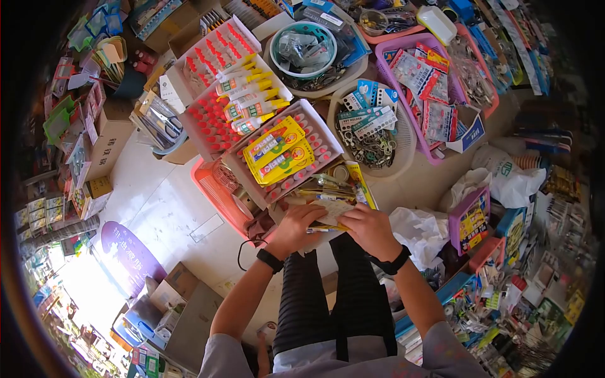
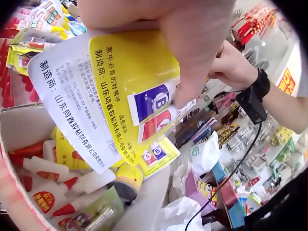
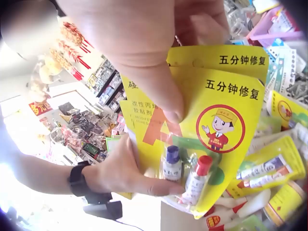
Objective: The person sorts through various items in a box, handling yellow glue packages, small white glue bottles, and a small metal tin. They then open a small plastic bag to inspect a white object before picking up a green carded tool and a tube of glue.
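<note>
In the right wrist view, my right hand [image 3: 139,43] grips the top of several overlapping yellow glue blister cards [image 3: 216,96], its thumb on the front card. Small bottles with a blue cap and a red cap show through that card's clear plastic. My left hand [image 3: 122,168] holds the cards from the lower side, thumb near the bottles. The left wrist view shows the back of a yellow card [image 2: 113,86] beside a white printed card back [image 2: 62,101]. From the head view, the left hand [image 1: 299,225] and right hand [image 1: 367,227] meet at the cards [image 1: 331,213] above the lap.
Ahead is an open carton [image 1: 252,195] of red-capped glue bottles with yellow packs [image 1: 277,151] on top. Beyond stand yellow-capped glue bottles [image 1: 242,82], a basket of key holders [image 1: 403,151] and a pink basket [image 1: 386,63]. White plastic bags [image 1: 419,230] lie at the right.
</note>
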Demonstrator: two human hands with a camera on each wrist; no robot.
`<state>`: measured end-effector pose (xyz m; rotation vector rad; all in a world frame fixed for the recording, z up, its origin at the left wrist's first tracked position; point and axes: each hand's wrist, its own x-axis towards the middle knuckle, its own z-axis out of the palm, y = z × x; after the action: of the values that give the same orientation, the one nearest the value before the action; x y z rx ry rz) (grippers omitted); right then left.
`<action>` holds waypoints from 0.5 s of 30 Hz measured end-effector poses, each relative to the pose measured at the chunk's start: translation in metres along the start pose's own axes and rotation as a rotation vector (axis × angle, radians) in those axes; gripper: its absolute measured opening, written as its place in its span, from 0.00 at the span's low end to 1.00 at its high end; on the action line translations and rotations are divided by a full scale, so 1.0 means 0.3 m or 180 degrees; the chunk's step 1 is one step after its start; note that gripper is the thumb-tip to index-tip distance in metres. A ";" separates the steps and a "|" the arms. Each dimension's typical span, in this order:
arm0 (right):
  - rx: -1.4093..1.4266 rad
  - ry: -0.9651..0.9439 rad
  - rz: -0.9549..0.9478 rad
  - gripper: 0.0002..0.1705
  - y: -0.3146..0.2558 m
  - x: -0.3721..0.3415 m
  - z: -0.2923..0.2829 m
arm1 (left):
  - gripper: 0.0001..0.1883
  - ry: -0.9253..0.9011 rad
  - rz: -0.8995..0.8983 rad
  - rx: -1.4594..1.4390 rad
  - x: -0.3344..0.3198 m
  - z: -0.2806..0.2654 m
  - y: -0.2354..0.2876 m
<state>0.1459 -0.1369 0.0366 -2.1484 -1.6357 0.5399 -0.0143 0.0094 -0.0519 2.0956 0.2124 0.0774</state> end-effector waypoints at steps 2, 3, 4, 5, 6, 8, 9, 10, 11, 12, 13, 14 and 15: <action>0.0146 0.0042 0.0122 0.10 0.019 0.018 -0.063 | 0.35 0.0150 0.0017 0.0061 0.021 -0.018 0.039; 0.0222 0.0060 0.0189 0.09 0.038 0.021 -0.089 | 0.35 0.0435 0.0062 0.0147 0.037 -0.041 0.062; 0.0588 0.0144 0.0402 0.07 0.073 0.019 -0.116 | 0.35 0.0723 0.0109 0.0233 0.063 -0.072 0.086; 0.0841 0.0188 0.0716 0.08 0.097 0.021 -0.160 | 0.35 0.1015 0.0160 0.0320 0.081 -0.095 0.105; 0.0836 0.0319 0.0738 0.08 0.132 0.007 -0.169 | 0.34 0.1374 -0.0204 0.0464 0.077 -0.101 0.122; 0.1415 0.0722 0.1463 0.09 0.264 -0.050 -0.172 | 0.34 0.1885 -0.0659 0.0410 0.075 -0.093 0.108; 0.2000 0.0991 0.2173 0.10 0.342 -0.079 -0.166 | 0.34 0.2138 -0.0896 0.0382 0.067 -0.085 0.092; 0.2363 0.1303 0.2355 0.10 0.376 -0.075 -0.158 | 0.35 0.1969 -0.0941 0.0538 0.049 -0.069 0.053; 0.2729 0.1622 0.2529 0.11 0.408 -0.068 -0.151 | 0.35 0.1729 -0.0885 0.0540 0.033 -0.049 0.011; 0.3096 0.1944 0.2702 0.11 0.438 -0.059 -0.136 | 0.36 0.1486 -0.0831 0.0542 0.017 -0.026 -0.029; 0.3296 0.2075 0.2838 0.12 0.465 -0.044 -0.108 | 0.36 0.1239 -0.0778 0.0543 0.017 -0.017 -0.044; 0.3495 0.2208 0.2977 0.13 0.491 -0.027 -0.069 | 0.35 0.1103 -0.0748 0.0610 0.021 -0.002 -0.057; 0.3692 0.2340 0.3118 0.14 0.529 -0.019 -0.019 | 0.34 0.0966 -0.0719 0.0672 0.030 0.010 -0.060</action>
<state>0.2773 -0.1820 -0.0405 -1.6631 0.2431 0.5999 -0.0071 0.0174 -0.0693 2.2476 0.6636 0.2468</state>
